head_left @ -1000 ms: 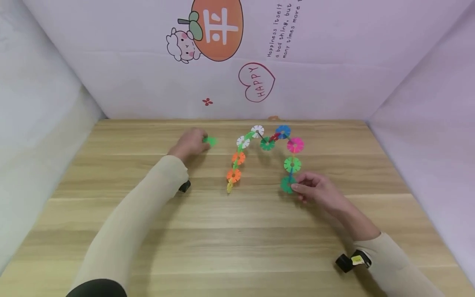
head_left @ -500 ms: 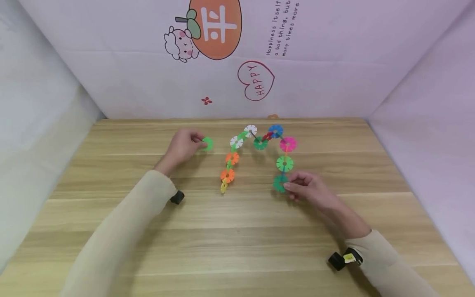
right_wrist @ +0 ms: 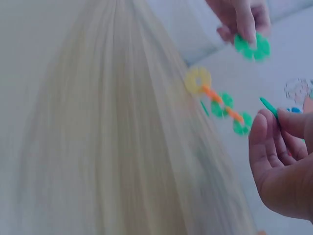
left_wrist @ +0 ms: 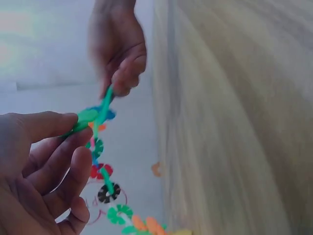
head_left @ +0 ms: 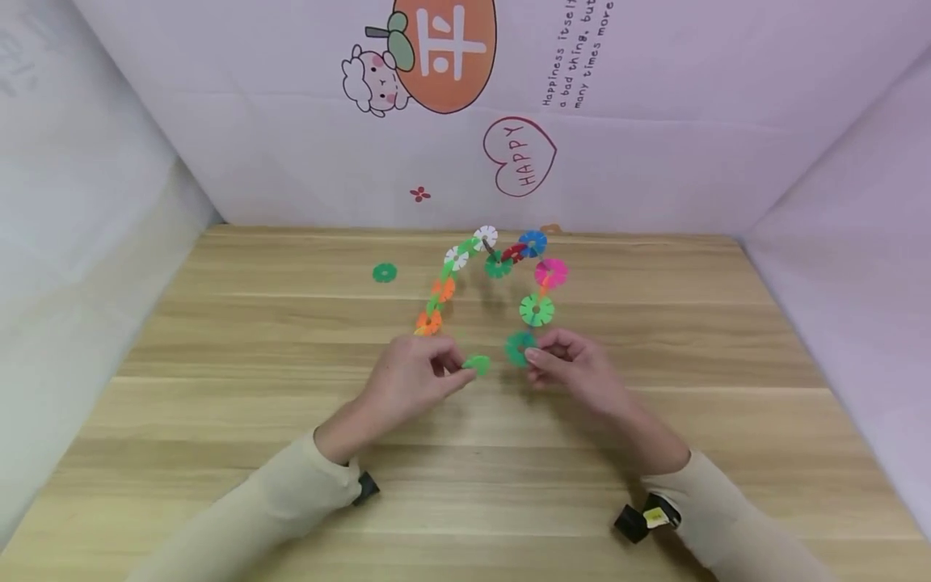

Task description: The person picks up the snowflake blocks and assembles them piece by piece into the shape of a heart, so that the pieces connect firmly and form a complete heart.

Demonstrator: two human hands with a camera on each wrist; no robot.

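Observation:
My left hand (head_left: pixel 410 376) pinches a light green notched plastic disc (head_left: pixel 478 365) between thumb and fingers. Facing it, my right hand (head_left: pixel 582 373) grips the darker green disc (head_left: pixel 518 348) at the right end of a chain of interlocked snowflake discs. The held light green disc is close beside that end disc, and the two overlap in the left wrist view. From there the chain arches away through a light green disc (head_left: pixel 536 309), a pink disc (head_left: pixel 551 273) and a blue disc (head_left: pixel 533 243). Its far-left leg runs down past orange discs (head_left: pixel 429 322), its lower end partly behind my left hand.
A loose dark green disc (head_left: pixel 385 272) lies on the wooden table (head_left: pixel 465 501) at the back left. White printed sheeting (head_left: pixel 291 162) stands along the table's back edge, with white sides left and right.
My left hand has carried the light green disc from the back left towards the right hand, uncovering the loose dark green disc. The right hand keeps its grip and shifts slightly left with the chain.

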